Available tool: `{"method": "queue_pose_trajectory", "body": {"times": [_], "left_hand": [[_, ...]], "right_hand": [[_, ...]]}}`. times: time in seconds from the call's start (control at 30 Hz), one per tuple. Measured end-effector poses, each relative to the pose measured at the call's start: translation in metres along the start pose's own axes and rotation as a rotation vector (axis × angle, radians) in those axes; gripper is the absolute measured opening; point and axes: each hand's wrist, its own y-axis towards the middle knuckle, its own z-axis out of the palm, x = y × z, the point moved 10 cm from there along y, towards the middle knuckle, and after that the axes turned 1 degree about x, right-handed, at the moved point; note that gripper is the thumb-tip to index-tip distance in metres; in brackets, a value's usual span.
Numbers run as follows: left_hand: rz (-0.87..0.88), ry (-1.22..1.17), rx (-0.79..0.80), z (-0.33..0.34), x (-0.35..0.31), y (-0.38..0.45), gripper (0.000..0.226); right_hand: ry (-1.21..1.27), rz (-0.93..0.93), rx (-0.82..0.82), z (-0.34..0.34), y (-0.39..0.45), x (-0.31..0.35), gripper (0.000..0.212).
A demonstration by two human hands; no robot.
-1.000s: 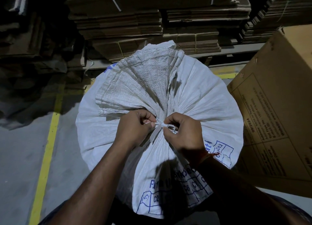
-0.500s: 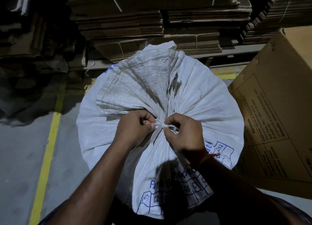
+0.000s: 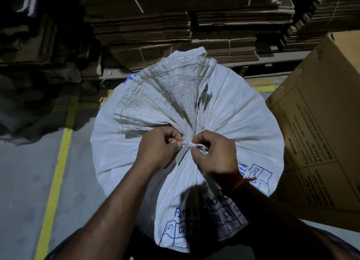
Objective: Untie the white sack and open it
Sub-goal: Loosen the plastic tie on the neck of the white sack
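Observation:
A full white woven sack (image 3: 239, 119) with blue print stands on the floor below me. Its mouth is gathered at the middle and bound by a white tie (image 3: 194, 145) with a small loop. The loose flap of the sack's mouth fans out away from me above the knot. My left hand (image 3: 157, 146) pinches the tie on the knot's left side. My right hand (image 3: 214, 154) pinches the loop on the right side. The fingers hide part of the knot.
A large brown cardboard box (image 3: 323, 127) leans close against the sack's right side. Stacks of flattened cardboard (image 3: 175, 25) fill the background on a rack. A yellow floor line (image 3: 56, 174) runs along the grey concrete at the left.
Both hands stay at the knot with only small finger shifts. The tie's loop looks much the same and the sack stays tied.

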Motion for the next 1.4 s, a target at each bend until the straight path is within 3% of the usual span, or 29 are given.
{"method": "queue_pose_trajectory", "body": {"times": [0.63,1.4], "left_hand": [[-0.021,-0.072,0.011,0.001,0.006,0.001,0.01],[0.012,0.004,-0.004,0.0,-0.004,-0.001,0.01]], "right_hand": [[0.011,-0.013,0.0,0.001,-0.001,-0.001,0.008],[0.022,0.001,-0.004,0.0,0.001,0.0,0.007]]}}
